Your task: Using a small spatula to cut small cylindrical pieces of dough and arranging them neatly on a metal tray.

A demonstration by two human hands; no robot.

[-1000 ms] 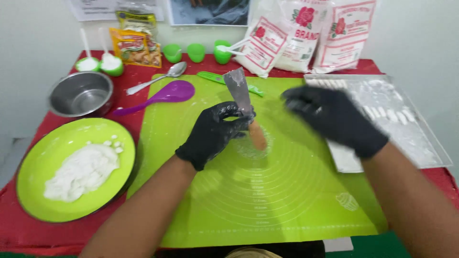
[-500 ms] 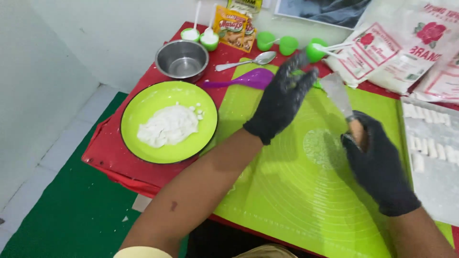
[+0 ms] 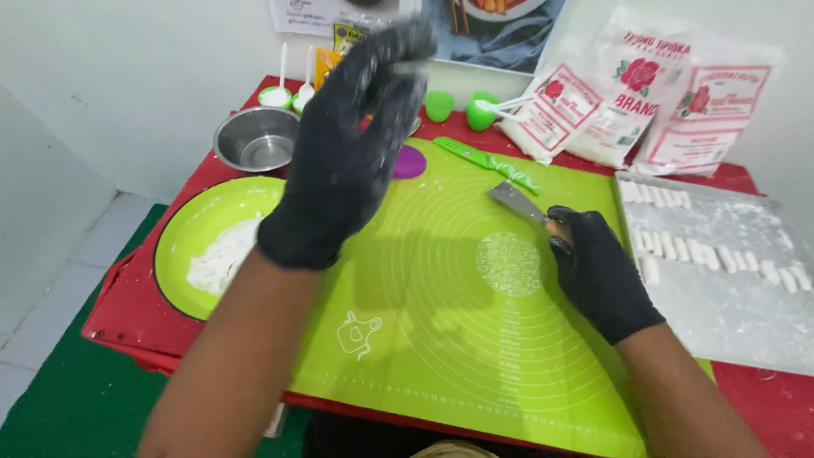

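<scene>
**Scraper gripped low on the mat, other hand lifted and spread**

Beyond the raised left hand (image 3: pixel 352 144) sit a steel bowl (image 3: pixel 256 140) and a purple spoon (image 3: pixel 409 161), the spoon partly hidden by that hand. Just below and to its left lies a green plate (image 3: pixel 182 246) holding white flour. A green knife (image 3: pixel 486 163) lies just past the right hand (image 3: pixel 598 271), with white bags (image 3: pixel 627 102) farther back. To the right of that hand a floured tray (image 3: pixel 721 280) carries rows of small white dough pieces.

The left hand, in a dusty black glove, is held up off the counter, palm away, fingers loosely spread and holding nothing. The right hand, also gloved, rests on the green silicone mat (image 3: pixel 458 339), fingers curled tight around the handle of a metal scraper (image 3: pixel 519 202).

The scraper lies low over the mat, its long axis running diagonally, blade pointing away and to the left, towards the knife.
</scene>
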